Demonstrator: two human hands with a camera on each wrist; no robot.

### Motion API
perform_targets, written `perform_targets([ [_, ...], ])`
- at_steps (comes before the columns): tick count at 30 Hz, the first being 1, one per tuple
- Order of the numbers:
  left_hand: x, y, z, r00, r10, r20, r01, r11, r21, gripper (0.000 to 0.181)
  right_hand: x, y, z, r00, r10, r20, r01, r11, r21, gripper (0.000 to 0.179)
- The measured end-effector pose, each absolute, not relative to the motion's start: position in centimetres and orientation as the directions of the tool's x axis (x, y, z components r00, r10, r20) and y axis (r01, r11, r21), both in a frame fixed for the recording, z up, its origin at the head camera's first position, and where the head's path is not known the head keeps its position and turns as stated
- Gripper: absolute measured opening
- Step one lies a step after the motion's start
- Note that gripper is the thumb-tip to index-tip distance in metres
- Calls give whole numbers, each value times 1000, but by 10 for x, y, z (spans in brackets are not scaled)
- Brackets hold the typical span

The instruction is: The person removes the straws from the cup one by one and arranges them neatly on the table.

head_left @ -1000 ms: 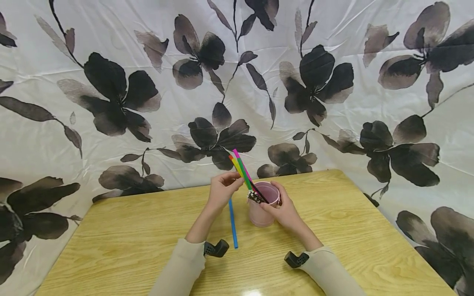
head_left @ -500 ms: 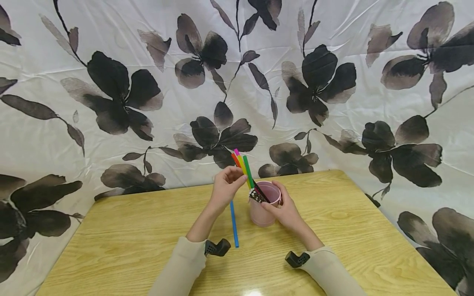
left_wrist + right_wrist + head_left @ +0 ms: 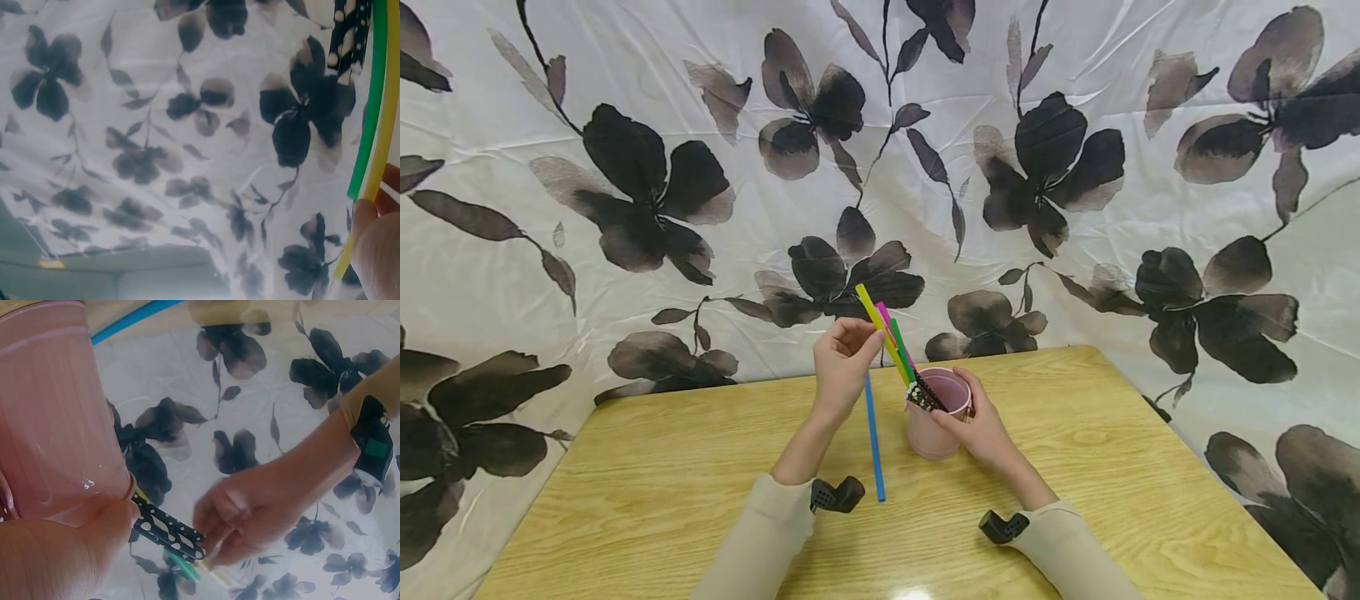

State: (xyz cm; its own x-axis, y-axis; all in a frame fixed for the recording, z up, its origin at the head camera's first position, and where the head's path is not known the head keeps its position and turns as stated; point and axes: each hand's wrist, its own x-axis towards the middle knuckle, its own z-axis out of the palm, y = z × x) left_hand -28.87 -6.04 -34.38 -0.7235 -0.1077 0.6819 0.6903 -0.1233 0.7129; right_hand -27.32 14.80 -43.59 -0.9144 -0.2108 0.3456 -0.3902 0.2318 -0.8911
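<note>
Nearest to my head camera I see two pale sleeves [image 3: 756, 533], a small black camera [image 3: 837, 495] at each wrist, reaching in over the table [image 3: 662, 483] from its near edge. Past the left cuff, the blue stick [image 3: 875, 442] lies on the wood, running from the middle of the table toward the far edge. To the right of it and well apart from the table's far right corner is the pink bucket [image 3: 931, 437], its mouth facing up.

My right hand [image 3: 985, 429] is partly closed around the bucket's rim, thumb on the near side and fingers behind. In my right wrist view the black-and-white patterned sticks [image 3: 169, 528] jut out over the rim, just beside that thumb.

My left hand [image 3: 841, 367] is up by the bucket's left side, thumb and fingers closed in a pinch on the yellow stick [image 3: 871, 306] near its upper end. The stick slants down from the fingertips to the bucket's rim; I cannot tell where its lower end rests. The green stick [image 3: 379, 62] runs just beside it, and the pink stick [image 3: 882, 310] shows close by.

Beyond the far edge hangs a white cloth [image 3: 1075, 292] printed with dark flowers.
</note>
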Motion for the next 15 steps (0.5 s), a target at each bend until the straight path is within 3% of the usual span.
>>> perform_targets([
  [11, -290, -87, -315, -589, -303, 749, 808, -241, 538, 13, -271, 146, -435, -918, -208, 337, -381, 229, -896, 72],
  [15, -285, -96, -303, -537, -372, 757, 843, -221, 490, 14, -270, 147, -434, -921, -203, 331, -375, 237, -896, 72],
])
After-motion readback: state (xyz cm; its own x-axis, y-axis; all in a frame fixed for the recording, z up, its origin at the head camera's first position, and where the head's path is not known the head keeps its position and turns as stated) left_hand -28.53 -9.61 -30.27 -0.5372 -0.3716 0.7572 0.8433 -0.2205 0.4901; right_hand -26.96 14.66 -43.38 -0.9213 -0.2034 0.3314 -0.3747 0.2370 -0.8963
